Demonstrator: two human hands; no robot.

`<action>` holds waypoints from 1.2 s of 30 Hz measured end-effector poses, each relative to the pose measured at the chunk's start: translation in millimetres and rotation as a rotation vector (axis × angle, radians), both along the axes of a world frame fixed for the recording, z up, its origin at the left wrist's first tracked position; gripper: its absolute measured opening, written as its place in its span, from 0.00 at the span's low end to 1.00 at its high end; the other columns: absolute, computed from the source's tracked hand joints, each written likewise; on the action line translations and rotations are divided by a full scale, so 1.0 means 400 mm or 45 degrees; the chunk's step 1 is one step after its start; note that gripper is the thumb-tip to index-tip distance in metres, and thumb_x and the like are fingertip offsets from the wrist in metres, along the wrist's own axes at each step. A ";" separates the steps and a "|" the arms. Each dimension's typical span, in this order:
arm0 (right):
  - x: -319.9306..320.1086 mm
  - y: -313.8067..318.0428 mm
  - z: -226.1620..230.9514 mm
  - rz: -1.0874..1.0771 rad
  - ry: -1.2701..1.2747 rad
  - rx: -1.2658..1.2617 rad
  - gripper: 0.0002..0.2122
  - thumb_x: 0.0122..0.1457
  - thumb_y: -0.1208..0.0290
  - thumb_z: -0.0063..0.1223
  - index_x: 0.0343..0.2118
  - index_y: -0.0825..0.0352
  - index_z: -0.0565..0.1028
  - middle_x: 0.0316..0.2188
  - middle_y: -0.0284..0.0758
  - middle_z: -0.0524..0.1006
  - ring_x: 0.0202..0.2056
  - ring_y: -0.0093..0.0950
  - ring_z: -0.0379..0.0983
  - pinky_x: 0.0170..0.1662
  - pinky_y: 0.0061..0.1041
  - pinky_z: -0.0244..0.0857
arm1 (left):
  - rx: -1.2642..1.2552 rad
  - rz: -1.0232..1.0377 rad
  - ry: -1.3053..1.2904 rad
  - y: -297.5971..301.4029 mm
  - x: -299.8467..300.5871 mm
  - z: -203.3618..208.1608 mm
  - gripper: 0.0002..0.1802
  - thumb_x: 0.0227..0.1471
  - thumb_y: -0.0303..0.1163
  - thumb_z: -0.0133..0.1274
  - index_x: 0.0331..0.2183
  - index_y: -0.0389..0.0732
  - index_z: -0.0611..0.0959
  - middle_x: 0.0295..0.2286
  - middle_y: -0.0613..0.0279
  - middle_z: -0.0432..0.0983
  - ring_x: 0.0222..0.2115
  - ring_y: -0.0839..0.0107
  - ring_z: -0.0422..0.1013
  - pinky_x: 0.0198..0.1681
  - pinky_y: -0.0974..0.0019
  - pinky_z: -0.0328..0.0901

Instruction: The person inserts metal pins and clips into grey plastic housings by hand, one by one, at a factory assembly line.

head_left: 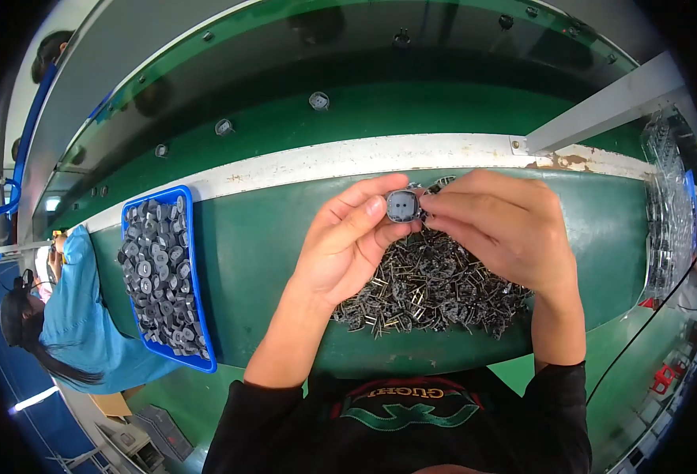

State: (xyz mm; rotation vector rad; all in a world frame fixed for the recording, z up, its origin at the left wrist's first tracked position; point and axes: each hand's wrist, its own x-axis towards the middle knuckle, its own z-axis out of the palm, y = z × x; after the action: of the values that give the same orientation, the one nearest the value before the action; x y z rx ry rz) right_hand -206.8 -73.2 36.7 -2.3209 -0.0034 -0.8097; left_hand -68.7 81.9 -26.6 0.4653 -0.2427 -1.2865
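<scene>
My left hand (337,249) grips a small round grey plastic housing (402,206) between thumb and fingers, its flat face with small holes turned up. The fingertips of my right hand (506,225) are pinched together at the housing's right edge. A bit of something dark shows by those fingertips, but I cannot make out what it is. Under both hands lies a heap of black parts with brass-coloured metal pins (435,288), partly covered by my right hand. To the left, a blue tray (199,316) holds many loose grey housings (159,268).
Beyond the white rail (348,152), a green conveyor belt (412,110) carries several spaced round parts (319,101). A grey metal post (609,103) slants up at the right. Clear plastic trays (668,213) stack at the right end. A co-worker in blue (96,316) sits at the left.
</scene>
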 end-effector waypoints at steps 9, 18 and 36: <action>0.011 0.019 -0.006 -0.143 -0.116 -0.084 0.11 0.43 0.84 0.65 0.32 0.69 0.78 0.27 0.34 0.74 0.25 0.29 0.75 0.25 0.26 0.70 | 0.013 -0.042 -0.039 -0.005 -0.016 0.004 0.19 0.64 0.24 0.47 0.55 0.30 0.74 0.47 0.53 0.77 0.47 0.67 0.75 0.54 0.61 0.73; 0.021 0.034 -0.031 -0.162 -0.056 -0.121 0.10 0.45 0.85 0.60 0.32 0.69 0.77 0.27 0.33 0.72 0.25 0.31 0.74 0.25 0.27 0.70 | 0.118 -0.013 -0.087 0.001 -0.016 0.005 0.18 0.63 0.23 0.49 0.54 0.31 0.76 0.46 0.54 0.78 0.45 0.68 0.76 0.54 0.62 0.73; -0.024 -0.183 -0.086 -0.225 0.793 0.008 0.08 0.55 0.70 0.59 0.33 0.69 0.81 0.31 0.43 0.81 0.36 0.43 0.78 0.41 0.38 0.71 | 1.106 0.560 -2.120 -0.352 0.516 -0.117 0.13 0.49 0.33 0.62 0.38 0.41 0.89 0.32 0.54 0.85 0.34 0.63 0.81 0.41 0.65 0.71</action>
State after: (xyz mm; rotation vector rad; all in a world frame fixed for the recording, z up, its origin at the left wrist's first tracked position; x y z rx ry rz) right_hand -216.4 -146.5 2.1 -2.4961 0.4780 -0.1361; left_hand 137.9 -59.0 -73.4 2.1549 -0.8873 -0.2108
